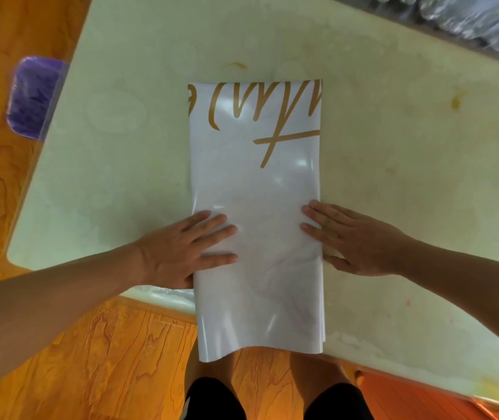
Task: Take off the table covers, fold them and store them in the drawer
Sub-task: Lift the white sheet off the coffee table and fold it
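While a glossy white plastic table cover with gold script lettering [256,207] is lying folded into a long narrow strip at the centre of the frame, a person is pressing it flat against a pale yellow-green table top [393,147] marked with stains. Both hands are released and flat, grasping nothing: the left hand [181,248] is resting with straight fingers across the strip's left edge, and the right hand [354,237] is lying on the right edge, fingertips just over the layered margin. The near end of the strip is hanging past the table's front edge at lower centre, above the person's legs and an orange wood-grain floor [90,344]. Judging from that overhang and the slick surface, the strip could be sliding toward the floor once the pressure is lifting, and the stacked layers along the right edge could be fanning apart. Bare table is lying open on both sides and beyond the far end, giving room for another fold. A purple plastic stool [33,98] is standing at upper left, just beside the table's edge. No drawer is showing.
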